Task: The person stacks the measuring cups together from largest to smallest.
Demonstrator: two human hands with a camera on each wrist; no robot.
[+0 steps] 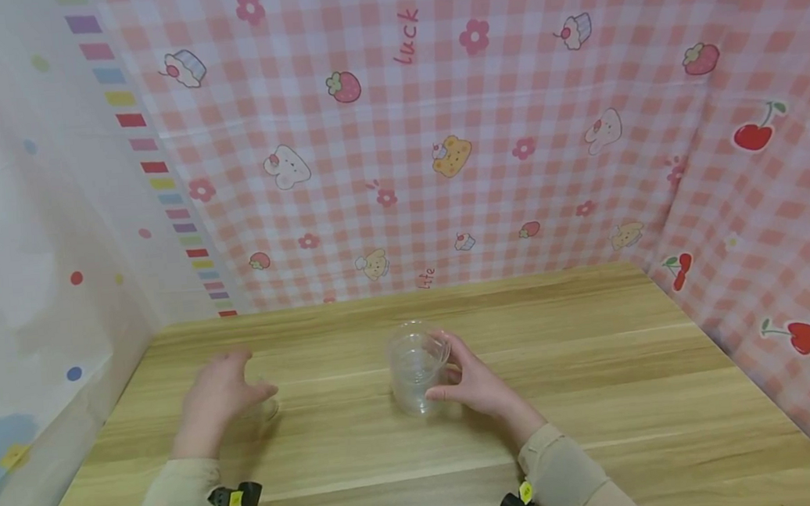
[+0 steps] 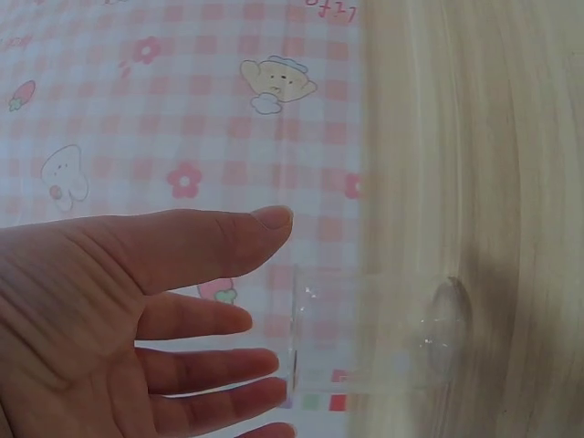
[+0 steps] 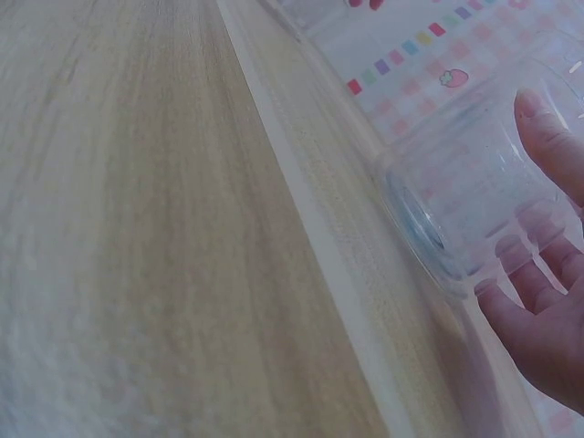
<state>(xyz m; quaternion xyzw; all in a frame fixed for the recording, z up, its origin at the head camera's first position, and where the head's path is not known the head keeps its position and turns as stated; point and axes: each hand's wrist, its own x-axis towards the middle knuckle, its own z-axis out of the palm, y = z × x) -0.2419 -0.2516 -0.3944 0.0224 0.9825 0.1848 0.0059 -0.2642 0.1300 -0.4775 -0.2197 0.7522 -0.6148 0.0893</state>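
A clear plastic cup (image 1: 414, 378) stands upright near the middle of the wooden table. My right hand (image 1: 478, 385) grips it from the right side, thumb in front and fingers behind. Through the clear wall of this cup (image 3: 465, 173), the right wrist view shows some of the fingertips. At the left, a second clear cup (image 2: 379, 328) sits on the table, mostly hidden behind my left hand (image 1: 218, 387) in the head view. That hand holds nothing; its thumb and fingers are spread apart close to the rim of the cup.
The wooden table (image 1: 364, 475) ends at a pink checked cloth (image 1: 402, 206) hung behind it. More cloth hangs along the right side, and a whitish sheet (image 1: 49, 309) borders the left. A small black camera sits on each sleeved wrist.
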